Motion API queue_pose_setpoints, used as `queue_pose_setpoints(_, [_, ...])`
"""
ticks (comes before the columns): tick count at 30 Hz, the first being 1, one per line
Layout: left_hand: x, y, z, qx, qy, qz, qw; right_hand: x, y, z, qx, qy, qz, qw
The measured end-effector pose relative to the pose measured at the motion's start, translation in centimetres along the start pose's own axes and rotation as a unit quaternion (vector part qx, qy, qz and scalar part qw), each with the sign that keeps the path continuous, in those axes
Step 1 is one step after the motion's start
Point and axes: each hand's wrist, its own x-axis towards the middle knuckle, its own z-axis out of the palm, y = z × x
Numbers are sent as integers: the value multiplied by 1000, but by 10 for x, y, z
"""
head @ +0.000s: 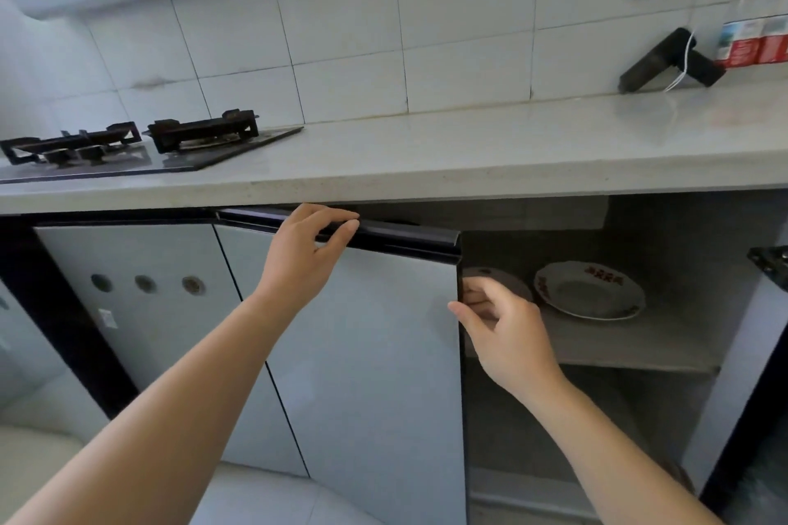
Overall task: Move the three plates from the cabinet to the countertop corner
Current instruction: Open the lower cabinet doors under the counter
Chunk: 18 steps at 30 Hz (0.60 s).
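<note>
The pale countertop [469, 149] is stretching across above, and under it the glossy cabinet door [362, 354] is standing partly open. Beside the door, the cabinet's grey shelf [618, 345] is showing. My left hand [307, 251] is curling its fingers over the door's dark top rail [405, 237], gripping it. My right hand [503, 324] is pinching the door's free edge, thumb in front and fingers behind. One patterned plate [590, 290] is lying flat on the shelf. A second plate [496, 272] is sitting left of it, half hidden behind my right hand.
</note>
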Motion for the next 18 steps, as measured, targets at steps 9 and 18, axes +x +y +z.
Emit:
queue_pose_setpoints(9, [-11,9,-2,-72,30,-69,995,-22,-5,14,108,3,1,994])
queue_pose_setpoints(18, [-24,5,-20,-77,3,-47,996,-49,-22,24,128,17,3,992])
